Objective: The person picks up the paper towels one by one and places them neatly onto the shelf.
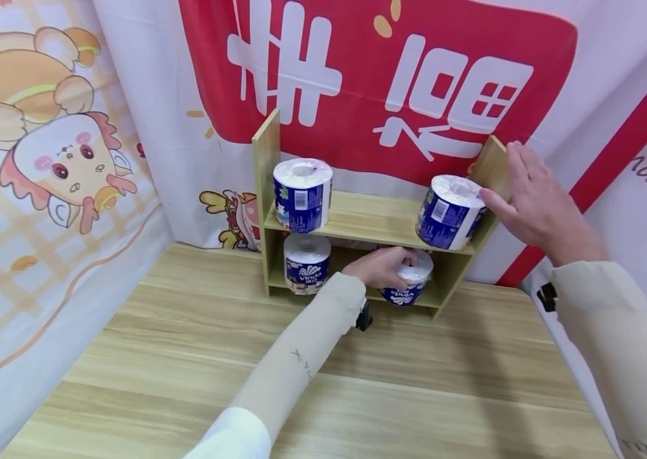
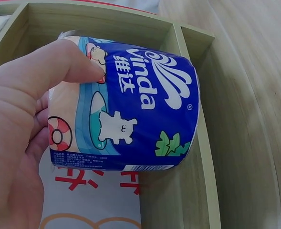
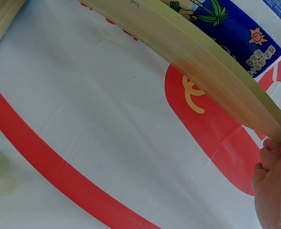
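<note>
A small two-tier wooden shelf (image 1: 366, 213) stands against the back curtain. In its lower right part, my left hand (image 1: 382, 266) grips a blue and white toilet roll (image 2: 130, 105) printed "Vinda". The thumb lies across the wrapper in the left wrist view, and the other fingers are mostly hidden behind the roll. At the shelf's right side panel (image 3: 216, 81), my right hand (image 1: 547, 204) holds the upper edge, its thumb near the upper right toilet roll (image 1: 450, 213). Whether that thumb touches the roll, I cannot tell.
Another toilet roll (image 1: 303, 194) stands at the upper left of the shelf, and one more roll (image 1: 306, 264) below it. The wood-grain table (image 1: 300, 382) extends in front. Printed curtains (image 1: 145, 95) enclose the back and sides.
</note>
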Demonstrator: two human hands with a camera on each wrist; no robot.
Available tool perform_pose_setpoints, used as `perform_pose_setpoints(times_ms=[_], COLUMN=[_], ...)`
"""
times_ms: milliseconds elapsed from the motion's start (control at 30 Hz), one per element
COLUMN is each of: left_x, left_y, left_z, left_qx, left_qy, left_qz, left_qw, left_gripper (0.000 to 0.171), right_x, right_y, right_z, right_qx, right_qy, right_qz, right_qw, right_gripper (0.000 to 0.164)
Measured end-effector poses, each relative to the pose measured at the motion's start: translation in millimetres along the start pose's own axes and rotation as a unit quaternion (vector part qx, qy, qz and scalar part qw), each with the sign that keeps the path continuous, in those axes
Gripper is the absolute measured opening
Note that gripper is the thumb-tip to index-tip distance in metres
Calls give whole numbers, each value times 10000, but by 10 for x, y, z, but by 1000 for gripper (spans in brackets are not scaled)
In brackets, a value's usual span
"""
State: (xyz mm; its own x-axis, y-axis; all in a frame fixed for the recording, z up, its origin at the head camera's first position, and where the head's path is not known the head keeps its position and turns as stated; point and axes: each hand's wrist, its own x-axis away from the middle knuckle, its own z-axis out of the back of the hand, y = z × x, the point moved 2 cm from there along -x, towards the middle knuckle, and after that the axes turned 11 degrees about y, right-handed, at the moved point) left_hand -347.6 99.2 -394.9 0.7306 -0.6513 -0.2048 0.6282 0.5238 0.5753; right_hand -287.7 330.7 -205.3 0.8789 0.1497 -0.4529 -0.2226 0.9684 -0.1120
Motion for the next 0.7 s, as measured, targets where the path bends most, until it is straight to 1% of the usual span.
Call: perform_pose_setpoints(times_ms=[200,433,533,600,700], left_x=[-3,-1,-10,-20,-34], left_y=[-9,1,11,20,34], left_z=[-5,-7,-15,-23,-36], left_qx=[91,32,-20,-122,-450], left_qy=[9,-5,-62,-106,-97], left_qz=[69,246,309,236,-60], left_qw=[9999,9997,9995,9996,9989], left_gripper=[39,45,47,48,49], right_x=[1,11,18,20,22], right_y=[-22,-43,-39,-32,-12], right_z=[3,12,15,16,17], right_qx=[-39,-18,-12,-7,17], right_qy=[6,-36,-40,-37,-32], right_qz=[10,40,44,39,49], right_qw=[10000,10000,10000,10000,10000], right_gripper=[101,100,100,100,100])
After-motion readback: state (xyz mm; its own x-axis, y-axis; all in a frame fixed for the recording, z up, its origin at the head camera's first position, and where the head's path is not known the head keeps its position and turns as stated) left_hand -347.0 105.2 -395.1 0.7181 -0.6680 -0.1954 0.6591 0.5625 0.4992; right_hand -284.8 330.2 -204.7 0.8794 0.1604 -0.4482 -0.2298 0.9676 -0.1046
